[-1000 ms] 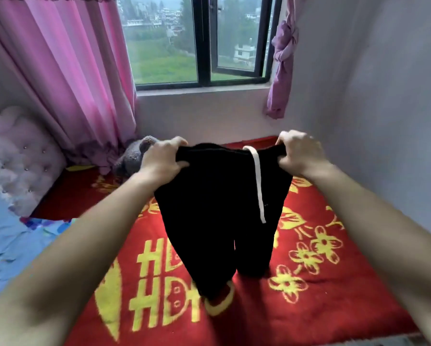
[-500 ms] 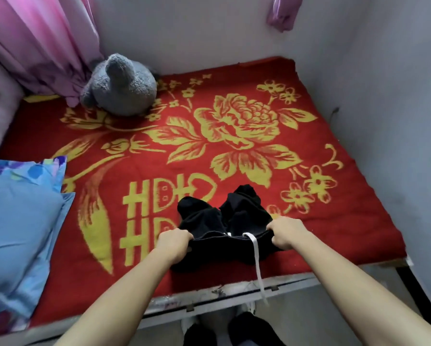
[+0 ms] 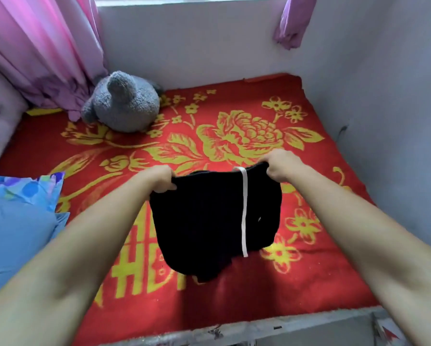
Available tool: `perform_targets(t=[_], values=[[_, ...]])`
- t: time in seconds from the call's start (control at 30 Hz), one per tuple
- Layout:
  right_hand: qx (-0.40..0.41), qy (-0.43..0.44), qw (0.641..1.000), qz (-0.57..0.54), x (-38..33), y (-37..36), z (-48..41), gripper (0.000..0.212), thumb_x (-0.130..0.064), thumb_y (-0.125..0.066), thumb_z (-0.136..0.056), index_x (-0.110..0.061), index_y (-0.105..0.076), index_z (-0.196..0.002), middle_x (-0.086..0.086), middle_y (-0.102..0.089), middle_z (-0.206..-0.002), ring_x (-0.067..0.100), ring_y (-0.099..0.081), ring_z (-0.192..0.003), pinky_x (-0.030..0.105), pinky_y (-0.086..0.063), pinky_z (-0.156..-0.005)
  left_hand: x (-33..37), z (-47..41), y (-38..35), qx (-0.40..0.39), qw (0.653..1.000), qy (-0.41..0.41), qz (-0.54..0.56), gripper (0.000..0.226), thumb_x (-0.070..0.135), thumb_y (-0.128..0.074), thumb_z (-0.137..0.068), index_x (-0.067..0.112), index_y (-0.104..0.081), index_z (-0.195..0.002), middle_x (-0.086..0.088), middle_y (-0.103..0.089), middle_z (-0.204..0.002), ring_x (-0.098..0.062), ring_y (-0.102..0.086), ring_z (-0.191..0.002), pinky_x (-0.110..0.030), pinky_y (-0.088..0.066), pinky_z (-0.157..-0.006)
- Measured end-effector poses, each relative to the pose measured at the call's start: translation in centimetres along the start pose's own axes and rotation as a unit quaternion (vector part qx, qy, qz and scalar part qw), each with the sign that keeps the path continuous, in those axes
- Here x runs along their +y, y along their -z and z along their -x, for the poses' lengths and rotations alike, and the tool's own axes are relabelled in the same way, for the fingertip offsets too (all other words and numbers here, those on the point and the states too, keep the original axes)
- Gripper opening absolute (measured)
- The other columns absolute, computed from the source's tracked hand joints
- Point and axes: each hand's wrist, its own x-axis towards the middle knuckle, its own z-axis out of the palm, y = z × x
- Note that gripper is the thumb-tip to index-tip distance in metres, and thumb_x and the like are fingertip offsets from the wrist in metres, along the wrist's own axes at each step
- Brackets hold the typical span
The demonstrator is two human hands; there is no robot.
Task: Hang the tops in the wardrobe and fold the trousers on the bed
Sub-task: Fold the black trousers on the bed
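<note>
Over the red bed [image 3: 321, 278], both hands, left [image 3: 159, 179] and right [image 3: 281, 166], grip the black trousers [image 3: 209, 221] by the waistband corners. Soft, light and floppy, I'd judge; those corners seem the best hold.

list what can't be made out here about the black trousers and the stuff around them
Head view only.
- Legs of the black fabric trousers: bunched behind the front panel, fold state unclear.
- Fingertips of the left hand and right hand: tucked behind the waistband.
- Grey plush toy's face: turned away.
- Blue fabric pillow: cut off by the left edge.
- Wardrobe and tops: outside the frame.
</note>
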Motion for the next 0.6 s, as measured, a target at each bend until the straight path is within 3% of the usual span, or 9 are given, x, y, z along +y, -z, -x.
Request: perform_targets(t=[0.07, 0.17, 0.27, 0.4, 0.47, 0.6], values=[[0.143, 0.001, 0.988, -0.049, 0.1, 6.6, -1.5, 0.054, -0.007, -0.044, -0.09, -0.034, -0.061, -0.133, 0.012, -0.054, -0.133, 0.039, -0.056, -0.118, 0.043, -0.048, -0.096, -0.3, 0.8, 7.0, 0.191, 0.979, 0.034, 0.055, 0.031, 0.031, -0.061, -0.094, 0.034, -0.065, -0.125, -0.009, -0.067, -0.118, -0.031, -0.064, -0.102, -0.029, -0.05, -0.075], [0.344, 0.025, 0.93, -0.123, -0.2, 16.2, -1.6, 0.053, -0.006, -0.045, -0.092, -0.031, -0.059, -0.136, 0.014, -0.052, -0.129, 0.041, -0.058, -0.112, 0.044, -0.047, -0.099, -0.2, 3.3, 16.8, 0.416, 0.893, 0.022, 0.169, 0.035, 0.023, -0.056, -0.094, 0.035, -0.064, -0.126, -0.012, -0.065, -0.127, -0.034, -0.059, -0.117, -0.039, -0.047, -0.098], [0.504, 0.053, 0.853, -0.127, -0.5, 23.3, 0.0, 0.046, -0.011, -0.045, -0.097, -0.025, -0.057, -0.139, 0.013, -0.051, -0.134, 0.037, -0.06, -0.109, 0.041, -0.047, -0.097, 0.5, 6.5, 24.0, 0.569, 0.804, 0.01, 0.176, 0.037, 0.028, -0.045, -0.098, 0.023, -0.062, -0.131, -0.014, -0.061, -0.129, -0.033, -0.055, -0.12, -0.04, -0.044, -0.102], [0.592, 0.099, 0.785, -0.151, -0.4, 27.0, 2.6, 0.043, -0.009, -0.047, -0.099, -0.02, -0.055, -0.14, 0.012, -0.048, -0.139, 0.029, -0.056, -0.119, 0.037, -0.048, -0.102, 1.5, 10.6, 27.0, 0.691, 0.707, -0.031, 0.147, 0.044, 0.018, -0.042, -0.096, 0.029, -0.055, -0.137, -0.002, -0.054, -0.13, -0.026, -0.044, -0.124, -0.034, -0.042, -0.095], [0.59, 0.103, 0.788, -0.141, 0.0, 26.0, 3.4, 0.045, -0.01, -0.047, -0.098, -0.024, -0.054, -0.14, 0.011, -0.046, -0.14, 0.03, -0.057, -0.117, 0.04, -0.048, -0.101, 1.8, 11.4, 25.8, 0.692, 0.71, -0.044, 0.12, 0.046, 0.017, -0.044, -0.094, 0.03, -0.054, -0.137, -0.001, -0.052, -0.13, -0.027, -0.042, -0.125, -0.039, -0.045, -0.092], [0.524, 0.094, 0.832, -0.158, 0.5, 18.7, 3.1, 0.048, -0.008, -0.045, -0.094, -0.024, -0.058, -0.138, 0.014, -0.046, -0.139, 0.04, -0.059, -0.11, 0.047, -0.05, -0.095, 0.8, 9.0, 18.8, 0.638, 0.762, -0.064, 0.091, 0.044, 0.02, -0.048, -0.092, 0.029, -0.058, -0.134, -0.007, -0.055, -0.125, -0.033, -0.043, -0.122, -0.047, -0.046, -0.088]])
